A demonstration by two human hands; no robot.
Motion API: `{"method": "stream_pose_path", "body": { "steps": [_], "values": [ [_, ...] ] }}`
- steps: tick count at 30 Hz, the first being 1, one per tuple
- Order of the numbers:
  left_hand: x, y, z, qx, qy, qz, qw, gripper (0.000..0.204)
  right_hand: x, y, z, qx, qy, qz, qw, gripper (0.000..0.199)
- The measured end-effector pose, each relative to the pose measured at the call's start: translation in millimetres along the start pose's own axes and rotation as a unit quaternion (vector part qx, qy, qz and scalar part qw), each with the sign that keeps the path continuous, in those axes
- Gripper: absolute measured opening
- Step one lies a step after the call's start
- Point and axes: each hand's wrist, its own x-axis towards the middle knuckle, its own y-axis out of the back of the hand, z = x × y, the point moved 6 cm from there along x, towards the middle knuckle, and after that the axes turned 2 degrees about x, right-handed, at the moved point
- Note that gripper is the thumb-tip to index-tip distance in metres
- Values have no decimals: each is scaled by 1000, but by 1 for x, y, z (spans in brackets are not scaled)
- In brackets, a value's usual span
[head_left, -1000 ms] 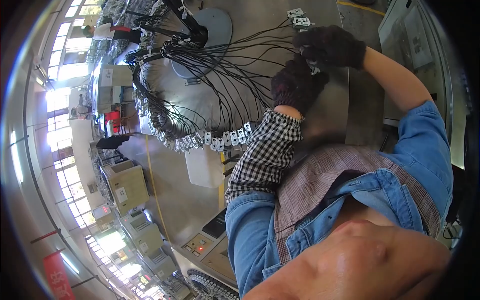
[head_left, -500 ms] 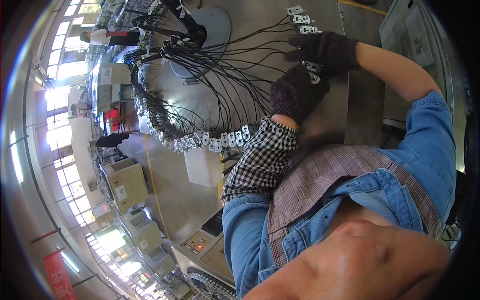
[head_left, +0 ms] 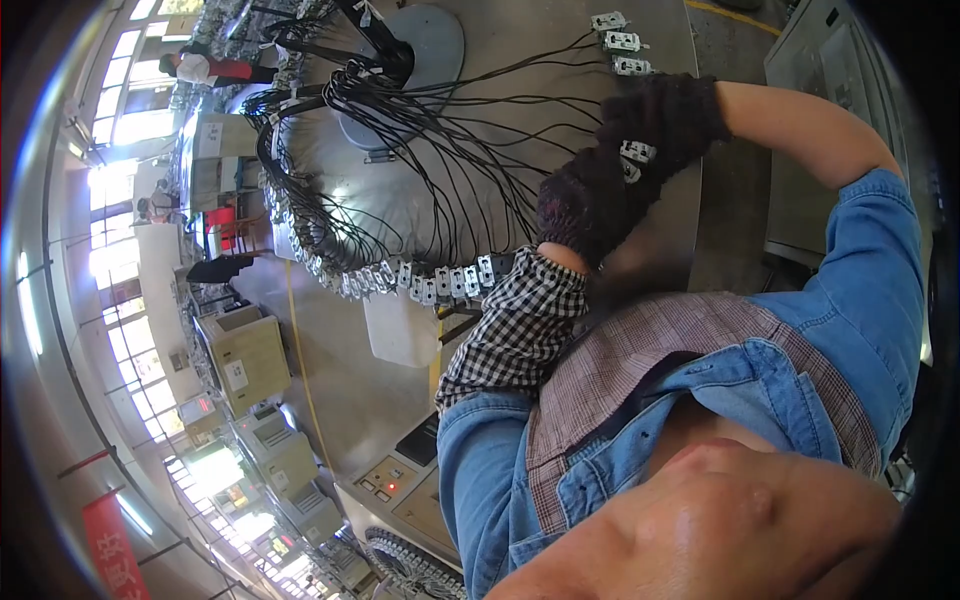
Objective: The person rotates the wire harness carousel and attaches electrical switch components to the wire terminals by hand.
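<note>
While leaning in at the right-hand side of the grey metal table (head_left: 500, 40), looks to be partway through setting out small silvery fittings (head_left: 638, 151) attached to black cables (head_left: 385, 112), at least going by the layout. Can spot two of those fittings right where the left hand (head_left: 590, 205) and the right hand (head_left: 665, 115) crowd together in view, close to the table's edge. Can't honestly tell wide from narrow on the fingers of either hand, with so much detail lost in the dark gloves (head_left: 690, 100), so wouldn't swear to a grip. Check out three more fittings (head_left: 622, 41) just beyond the right hand, lined up side by side, plus a long curved row of fittings (head_left: 457, 282) along the near-left edge. Would call the current step sorting out the pair at the hands, purely as a guess. Seems to call next for a sure hold on one fitting at a time, then placing it alongside the nearest of those three, square to the others. Better to go easy on the cables though, being bunched up near the black stand (head_left: 380, 45) and pretty likely to snag or drag a neighbour out of line
</note>
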Motion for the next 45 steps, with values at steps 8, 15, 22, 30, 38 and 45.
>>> {"method": "stream_pose_path", "body": {
  "steps": [8, 15, 22, 30, 38, 45],
  "values": [
    [1, -6, 3, -64, -22, -18, 998, 60, 4, -2, 18, 247, -45, -121, 960, 61],
    [0, -2, -2, -13, 13, -79, 997, 60, -7, 53, -16, 70, -153, -87, 982, 76],
    [5, -2, 6, -35, -6, -43, 998, 60, -18, 40, 62, -282, -132, 158, 937, 74],
    [5, 1, 3, -49, 23, -45, 998, 65, -7, 18, 73, -33, -184, 175, 967, 53],
    [4, -1, 1, -24, 29, -81, 996, 72, 29, 49, 47, -71, -178, -95, 977, 39],
    [-60, 95, -45, -23, -116, 244, 963, 73, 6, 77, 38, 69, -242, -56, 966, 73]
  ]
}}
